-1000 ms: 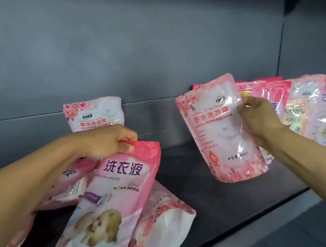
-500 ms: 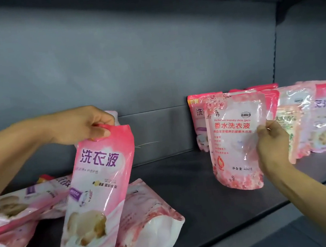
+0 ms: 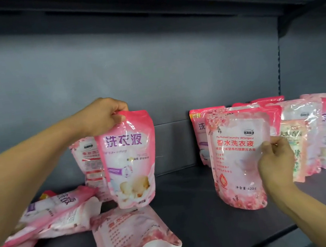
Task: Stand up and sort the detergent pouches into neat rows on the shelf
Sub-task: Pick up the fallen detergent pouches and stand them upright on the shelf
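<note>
Left hand [image 3: 103, 116] pinches pink pouch [image 3: 131, 164] by its top, upright over shelf [image 3: 190, 209]. Right hand [image 3: 275, 162] grips floral pouch [image 3: 239, 161], standing.

A dark grey back panel [image 3: 130, 71] runs behind everything, split by a thin horizontal seam. Above it hangs the underside of an upper shelf [image 3: 142, 3], darker still. On the right a perforated upright strip [image 3: 279, 66] divides the panel from a neighbouring section [image 3: 313, 56].
</note>
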The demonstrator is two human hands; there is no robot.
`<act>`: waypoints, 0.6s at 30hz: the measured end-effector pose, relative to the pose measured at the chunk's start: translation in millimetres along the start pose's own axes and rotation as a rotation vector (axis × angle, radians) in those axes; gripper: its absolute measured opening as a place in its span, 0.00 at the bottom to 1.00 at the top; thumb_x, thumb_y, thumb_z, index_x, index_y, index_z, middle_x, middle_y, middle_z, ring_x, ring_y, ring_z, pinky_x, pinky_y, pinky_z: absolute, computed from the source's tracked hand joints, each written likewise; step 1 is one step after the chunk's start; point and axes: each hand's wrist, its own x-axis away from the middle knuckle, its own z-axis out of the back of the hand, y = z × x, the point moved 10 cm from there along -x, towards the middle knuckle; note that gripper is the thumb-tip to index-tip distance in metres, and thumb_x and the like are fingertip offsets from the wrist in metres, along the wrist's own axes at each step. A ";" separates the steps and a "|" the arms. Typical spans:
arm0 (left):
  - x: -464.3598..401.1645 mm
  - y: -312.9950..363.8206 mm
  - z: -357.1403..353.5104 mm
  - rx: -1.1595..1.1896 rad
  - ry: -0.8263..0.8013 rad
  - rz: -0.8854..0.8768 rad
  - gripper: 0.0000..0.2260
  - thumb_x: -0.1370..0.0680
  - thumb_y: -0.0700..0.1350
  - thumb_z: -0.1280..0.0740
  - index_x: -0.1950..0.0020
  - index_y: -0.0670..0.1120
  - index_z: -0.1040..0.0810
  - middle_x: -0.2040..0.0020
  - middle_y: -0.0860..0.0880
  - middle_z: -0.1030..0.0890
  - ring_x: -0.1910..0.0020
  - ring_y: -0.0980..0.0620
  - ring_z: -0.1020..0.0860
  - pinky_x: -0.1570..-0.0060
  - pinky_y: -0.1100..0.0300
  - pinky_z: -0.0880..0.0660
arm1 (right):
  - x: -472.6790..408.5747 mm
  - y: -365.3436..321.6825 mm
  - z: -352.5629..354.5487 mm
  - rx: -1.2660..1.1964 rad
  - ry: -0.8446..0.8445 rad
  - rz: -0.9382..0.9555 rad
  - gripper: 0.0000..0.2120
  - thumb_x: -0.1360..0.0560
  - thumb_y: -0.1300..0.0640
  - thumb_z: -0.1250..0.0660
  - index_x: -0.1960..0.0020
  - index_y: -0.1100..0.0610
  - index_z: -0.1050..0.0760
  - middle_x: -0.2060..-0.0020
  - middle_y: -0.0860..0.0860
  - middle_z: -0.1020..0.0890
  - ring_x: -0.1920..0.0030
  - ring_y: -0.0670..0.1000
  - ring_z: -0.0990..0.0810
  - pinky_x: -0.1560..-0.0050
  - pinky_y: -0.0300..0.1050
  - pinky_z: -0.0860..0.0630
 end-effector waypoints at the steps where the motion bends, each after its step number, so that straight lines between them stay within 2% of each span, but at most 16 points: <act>1: -7.9 6.3 -8.0 0.001 0.019 -0.011 0.11 0.23 0.36 0.38 0.65 0.43 0.31 0.71 0.50 0.29 0.70 0.54 0.32 0.70 0.63 0.35 | -1.3 0.8 3.0 0.007 0.017 0.009 0.04 0.20 0.62 0.46 0.52 0.60 0.34 0.58 0.57 0.25 0.56 0.57 0.26 0.55 0.52 0.29; 3: -24.1 20.5 -26.3 0.006 0.046 -0.034 0.09 0.23 0.36 0.38 0.64 0.42 0.30 0.69 0.47 0.29 0.68 0.50 0.33 0.69 0.64 0.37 | -3.1 1.5 8.0 0.000 0.034 0.024 0.04 0.19 0.62 0.46 0.53 0.60 0.34 0.61 0.53 0.26 0.58 0.54 0.28 0.57 0.48 0.32; 5: -40.5 34.0 -45.4 0.017 0.065 -0.052 0.08 0.22 0.37 0.38 0.62 0.43 0.28 0.69 0.48 0.29 0.68 0.50 0.32 0.69 0.66 0.37 | -4.7 4.2 12.9 -0.004 0.043 0.021 0.05 0.19 0.61 0.45 0.53 0.58 0.33 0.62 0.51 0.26 0.59 0.53 0.27 0.56 0.48 0.31; 8: -66.3 52.9 -73.7 0.080 0.082 -0.077 0.09 0.22 0.37 0.38 0.62 0.44 0.28 0.68 0.49 0.28 0.67 0.51 0.31 0.68 0.63 0.36 | -8.8 9.0 19.4 -0.014 0.045 0.003 0.08 0.19 0.60 0.45 0.56 0.53 0.33 0.59 0.54 0.24 0.57 0.54 0.25 0.55 0.51 0.28; 12: -97.2 78.7 -108.4 0.122 0.054 -0.115 0.10 0.22 0.38 0.39 0.63 0.47 0.28 0.69 0.54 0.28 0.67 0.51 0.31 0.69 0.60 0.36 | -15.6 12.6 28.8 -0.030 0.049 -0.007 0.09 0.19 0.61 0.45 0.57 0.53 0.32 0.59 0.52 0.23 0.57 0.52 0.24 0.58 0.47 0.27; 16: -117.9 99.1 -127.5 0.144 0.059 -0.152 0.11 0.21 0.39 0.38 0.62 0.51 0.30 0.65 0.51 0.25 0.65 0.49 0.27 0.63 0.57 0.31 | -21.3 17.1 35.8 -0.061 0.076 -0.020 0.10 0.20 0.61 0.45 0.58 0.52 0.32 0.60 0.51 0.23 0.57 0.52 0.23 0.56 0.48 0.26; 18: -125.3 107.8 -132.1 0.161 0.070 -0.166 0.09 0.21 0.40 0.38 0.59 0.51 0.28 0.65 0.52 0.26 0.65 0.50 0.28 0.64 0.58 0.32 | -23.0 18.4 38.5 -0.064 0.091 -0.015 0.11 0.20 0.61 0.45 0.59 0.51 0.32 0.61 0.51 0.23 0.58 0.52 0.23 0.56 0.48 0.27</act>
